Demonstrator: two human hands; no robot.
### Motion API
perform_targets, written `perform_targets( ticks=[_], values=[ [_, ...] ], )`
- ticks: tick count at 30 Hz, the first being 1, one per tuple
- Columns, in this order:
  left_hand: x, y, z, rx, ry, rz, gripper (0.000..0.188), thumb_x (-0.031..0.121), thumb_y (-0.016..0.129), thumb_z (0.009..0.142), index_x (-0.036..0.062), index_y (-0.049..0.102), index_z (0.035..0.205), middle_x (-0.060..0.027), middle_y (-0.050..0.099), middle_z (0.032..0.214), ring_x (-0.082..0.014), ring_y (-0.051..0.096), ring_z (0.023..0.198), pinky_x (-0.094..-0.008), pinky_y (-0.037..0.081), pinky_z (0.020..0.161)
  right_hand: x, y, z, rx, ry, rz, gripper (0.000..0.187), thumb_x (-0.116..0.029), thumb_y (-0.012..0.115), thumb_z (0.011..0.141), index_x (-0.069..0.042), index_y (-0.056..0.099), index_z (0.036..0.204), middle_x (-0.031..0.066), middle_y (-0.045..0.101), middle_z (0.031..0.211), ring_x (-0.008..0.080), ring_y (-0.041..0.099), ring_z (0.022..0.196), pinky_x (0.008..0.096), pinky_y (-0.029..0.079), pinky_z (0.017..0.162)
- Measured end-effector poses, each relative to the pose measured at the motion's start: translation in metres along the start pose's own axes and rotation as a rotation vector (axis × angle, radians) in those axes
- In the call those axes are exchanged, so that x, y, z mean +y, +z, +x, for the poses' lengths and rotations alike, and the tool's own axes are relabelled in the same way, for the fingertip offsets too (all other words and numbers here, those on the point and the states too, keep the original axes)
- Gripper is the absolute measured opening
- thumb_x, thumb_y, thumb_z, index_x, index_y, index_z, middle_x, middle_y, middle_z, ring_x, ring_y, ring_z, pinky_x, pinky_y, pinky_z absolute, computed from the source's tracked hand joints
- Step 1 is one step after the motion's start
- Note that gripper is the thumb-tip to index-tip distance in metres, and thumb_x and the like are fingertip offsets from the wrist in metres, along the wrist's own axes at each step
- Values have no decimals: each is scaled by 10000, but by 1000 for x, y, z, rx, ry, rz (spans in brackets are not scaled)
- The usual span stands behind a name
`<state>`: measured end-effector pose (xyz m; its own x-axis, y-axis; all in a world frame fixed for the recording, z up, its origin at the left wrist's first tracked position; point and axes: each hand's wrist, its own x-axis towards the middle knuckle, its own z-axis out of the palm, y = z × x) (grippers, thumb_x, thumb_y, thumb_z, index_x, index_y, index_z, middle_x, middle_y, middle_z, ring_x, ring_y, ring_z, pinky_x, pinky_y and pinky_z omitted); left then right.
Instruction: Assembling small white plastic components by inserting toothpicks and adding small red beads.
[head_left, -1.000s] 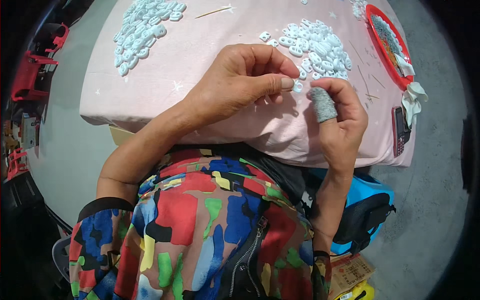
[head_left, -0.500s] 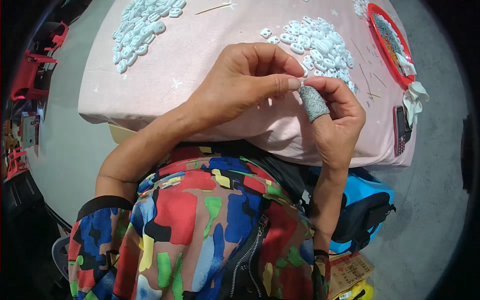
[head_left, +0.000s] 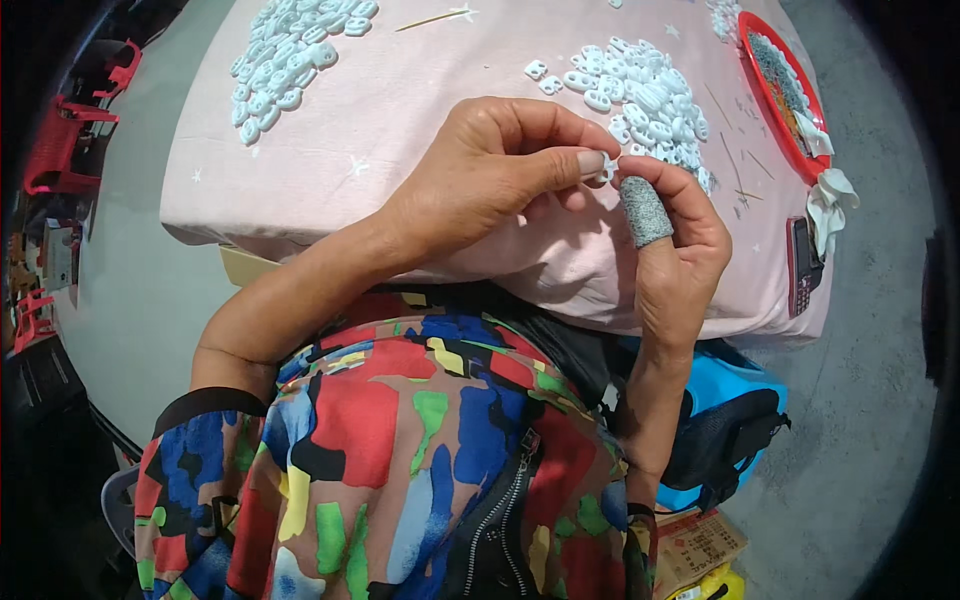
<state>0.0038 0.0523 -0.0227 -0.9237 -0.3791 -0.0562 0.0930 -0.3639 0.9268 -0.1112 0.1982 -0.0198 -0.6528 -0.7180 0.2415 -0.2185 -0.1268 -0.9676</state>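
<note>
Between the thumb and forefinger of my left hand (head_left: 500, 165) is a small white plastic piece (head_left: 608, 168), mostly covered by the fingertips. My right hand (head_left: 690, 240) is right beside it, its thumb wearing a grey speckled finger sleeve (head_left: 647, 212). The right thumb and forefinger are bent together at the piece's edge; whatever they pinch is too small to make out. Just beyond both hands lies a pile of white oval plastic pieces with holes (head_left: 645, 95), with a couple of loose pieces (head_left: 543, 77) at its left.
A second heap of white pieces (head_left: 285, 70) lies at the far left of the pink tablecloth (head_left: 300, 180). Thin wooden sticks (head_left: 432, 20) are scattered about. On the right are a red tray (head_left: 775, 120) with grey and white bits, crumpled tissue (head_left: 830, 205) and a keypad phone (head_left: 800, 265).
My right thumb has drawn slightly right and down, away from the left thumb. More of the white piece now shows between the hands.
</note>
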Motion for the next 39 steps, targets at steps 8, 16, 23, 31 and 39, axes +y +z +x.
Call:
perform_targets(
  ticks=[8, 16, 23, 31, 39],
  values=[
    [2, 0, 2, -61, -22, 94, 179, 117, 656, 918, 17, 681, 1065, 4, 662, 861, -24, 564, 726, -176, 449, 623, 0, 1, -1, 24, 0, 81, 170, 65, 606, 884, 39, 666, 1041, 48, 675, 961, 85, 618, 886, 208, 484, 800],
    [-9, 2, -1, -64, 110, 217, 127, 88, 642, 912, 3, 663, 1005, 20, 637, 827, -26, 553, 726, -182, 442, 623, -4, 2, -6, 11, -21, -60, 182, 81, 636, 859, 39, 664, 1034, 36, 668, 970, 70, 607, 886, 205, 486, 781],
    [-9, 2, -1, -68, 131, 219, 117, 74, 635, 914, 2, 665, 1001, 27, 625, 808, -21, 543, 713, -181, 435, 604, -3, -3, -4, -25, 4, -116, 166, 51, 659, 858, 34, 661, 1023, 27, 662, 944, 62, 595, 851, 193, 477, 737],
    [0, -4, 0, -72, -21, 98, 185, 103, 652, 922, 14, 686, 1079, 25, 620, 791, -18, 514, 658, -161, 415, 569, 3, -5, -6, -10, 7, -28, 128, 38, 643, 876, 33, 652, 1003, 22, 657, 934, 57, 592, 841, 190, 475, 744],
    [-5, -1, 1, -65, 11, 66, 163, 95, 639, 930, 13, 678, 1065, 25, 630, 805, -14, 529, 659, -152, 418, 556, 6, -4, -7, -34, -28, -16, 124, 26, 633, 890, 41, 650, 1012, 25, 663, 937, 62, 602, 843, 191, 485, 760]
  ],
)
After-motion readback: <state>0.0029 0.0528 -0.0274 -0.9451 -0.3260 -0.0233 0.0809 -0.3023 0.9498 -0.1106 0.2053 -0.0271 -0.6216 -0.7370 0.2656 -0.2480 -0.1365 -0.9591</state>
